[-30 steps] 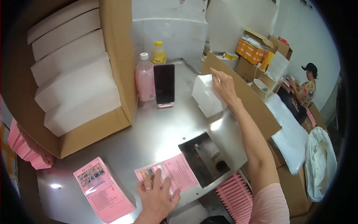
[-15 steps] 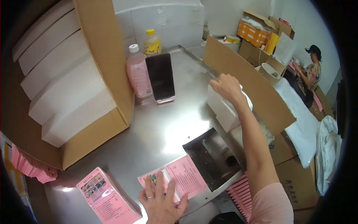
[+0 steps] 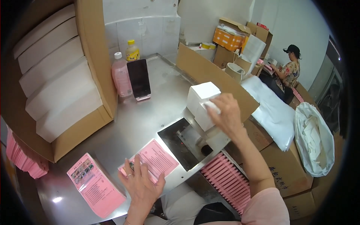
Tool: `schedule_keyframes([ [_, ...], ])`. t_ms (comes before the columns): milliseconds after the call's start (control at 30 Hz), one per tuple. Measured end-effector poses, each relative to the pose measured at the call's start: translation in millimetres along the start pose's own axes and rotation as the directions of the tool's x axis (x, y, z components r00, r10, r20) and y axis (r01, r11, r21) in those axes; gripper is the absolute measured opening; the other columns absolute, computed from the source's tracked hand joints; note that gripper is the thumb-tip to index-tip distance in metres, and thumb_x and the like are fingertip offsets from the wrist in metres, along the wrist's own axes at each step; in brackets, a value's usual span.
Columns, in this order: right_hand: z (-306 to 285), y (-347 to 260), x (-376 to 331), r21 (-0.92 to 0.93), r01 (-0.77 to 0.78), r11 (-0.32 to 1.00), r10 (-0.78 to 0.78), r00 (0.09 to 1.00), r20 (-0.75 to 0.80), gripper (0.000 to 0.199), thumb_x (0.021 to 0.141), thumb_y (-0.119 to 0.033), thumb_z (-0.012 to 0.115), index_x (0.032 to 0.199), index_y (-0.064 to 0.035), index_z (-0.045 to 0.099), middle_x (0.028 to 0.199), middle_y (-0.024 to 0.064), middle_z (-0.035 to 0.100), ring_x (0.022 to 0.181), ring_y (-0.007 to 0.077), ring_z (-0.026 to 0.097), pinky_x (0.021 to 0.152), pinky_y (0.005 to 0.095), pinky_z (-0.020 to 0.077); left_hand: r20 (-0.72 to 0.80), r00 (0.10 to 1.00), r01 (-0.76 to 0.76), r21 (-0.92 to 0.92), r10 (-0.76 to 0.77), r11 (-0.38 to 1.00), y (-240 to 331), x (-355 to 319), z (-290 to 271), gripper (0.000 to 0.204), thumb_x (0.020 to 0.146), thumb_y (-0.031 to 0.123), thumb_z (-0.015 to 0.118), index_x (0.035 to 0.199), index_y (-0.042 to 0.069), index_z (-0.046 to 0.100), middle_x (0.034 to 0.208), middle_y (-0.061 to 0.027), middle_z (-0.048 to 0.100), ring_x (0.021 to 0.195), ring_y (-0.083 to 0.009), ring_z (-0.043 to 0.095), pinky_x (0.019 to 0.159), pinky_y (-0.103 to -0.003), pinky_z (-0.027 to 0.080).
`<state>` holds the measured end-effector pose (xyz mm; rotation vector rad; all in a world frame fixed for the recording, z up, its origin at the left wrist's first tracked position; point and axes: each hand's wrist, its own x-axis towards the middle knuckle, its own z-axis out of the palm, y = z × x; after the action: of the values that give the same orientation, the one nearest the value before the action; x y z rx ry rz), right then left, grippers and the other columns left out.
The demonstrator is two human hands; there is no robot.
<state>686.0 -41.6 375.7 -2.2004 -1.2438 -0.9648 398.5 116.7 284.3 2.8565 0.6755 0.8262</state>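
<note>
L hand (image 3: 144, 183) lies palm down, fingers spread, on a pink printed sheet (image 3: 163, 160) at the table's near edge, w/ a white strip showing by the fingertips. R hand (image 3: 229, 115), fingers bent, is pinching a white folded piece (image 3: 212, 107) right at the white stack (image 3: 199, 107), which stands to the right on the metal table (image 3: 168, 88). Dark recess (image 3: 183, 144) btwn sheet & stack. Pile of pink sheets (image 3: 97, 187) near left; big carton (image 3: 84, 129) w/ white blocks (image 3: 65, 101) beyond it. Phone (image 3: 138, 78) on a stand, far side, w/ pink bottle (image 3: 122, 78) & yellow-capped bottle (image 3: 132, 51) behind. Row of pink packets (image 3: 227, 182) near right, below the edge. Co-worker (image 3: 287, 73) in dark cap, far right.
</note>
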Motion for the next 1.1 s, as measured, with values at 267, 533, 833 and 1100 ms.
schedule_keyframes([
  [267, 19, 5, -34, -0.079, -0.147, 0.986, 0.151, 0.987, 0.051, 0.016, 0.085, -0.018, 0.066, 0.081, -0.0031, 0.071, 0.085, 0.0101, 0.061, 0.091, 0.0307, 0.058, 0.076, 0.0463, 0.0465, 0.064, 0.998, -0.026, -0.014, 0.027, 1.000, 7, 1, -17, 0.063, 0.078, 0.056, 0.073, 0.105, 0.000, 0.061, 0.134, -0.0164, 0.054, 0.125, -0.0441, 0.045, 0.094, -0.058, 0.032],
  [533, 24, 9, -40, -0.042, -0.164, 0.986, 0.166, 0.986, 0.026, 0.014, 0.083, -0.016, 0.066, 0.082, -0.0046, 0.073, 0.087, 0.0108, 0.061, 0.092, 0.0297, 0.057, 0.076, 0.0450, 0.0455, 0.111, 0.994, -0.016, -0.008, 0.017, 1.000, 11, 2, -31, 0.054, 0.081, 0.049, 0.072, 0.110, 0.004, 0.063, 0.114, -0.0144, 0.058, 0.099, -0.0384, 0.051, 0.086, -0.050, 0.038],
  [833, 18, -83, -73, 0.391, 0.276, 0.878, -0.263, 0.961, -0.088, 0.042, 0.077, 0.003, 0.056, 0.118, 0.0022, 0.063, 0.117, 0.0224, 0.064, 0.110, 0.0412, 0.062, 0.099, 0.0530, 0.0454, 0.124, 0.965, -0.173, -0.359, 0.231, 0.917, 12, -7, -6, 0.053, 0.075, 0.026, 0.073, 0.120, 0.001, 0.059, 0.101, -0.0170, 0.056, 0.088, -0.0330, 0.056, 0.073, -0.045, 0.046],
  [1100, 58, -152, -83, 0.353, 0.185, 0.917, -0.320, 0.871, 0.374, 0.036, 0.089, -0.017, 0.058, 0.120, 0.0013, 0.059, 0.106, 0.0219, 0.060, 0.103, 0.0417, 0.060, 0.106, 0.0723, 0.0279, 0.134, 0.986, -0.064, -0.272, 0.104, 0.960, 34, 1, -21, 0.084, 0.075, 0.015, 0.074, 0.150, 0.002, 0.038, 0.102, -0.0196, 0.053, 0.090, -0.0355, 0.055, 0.078, -0.043, 0.043],
])
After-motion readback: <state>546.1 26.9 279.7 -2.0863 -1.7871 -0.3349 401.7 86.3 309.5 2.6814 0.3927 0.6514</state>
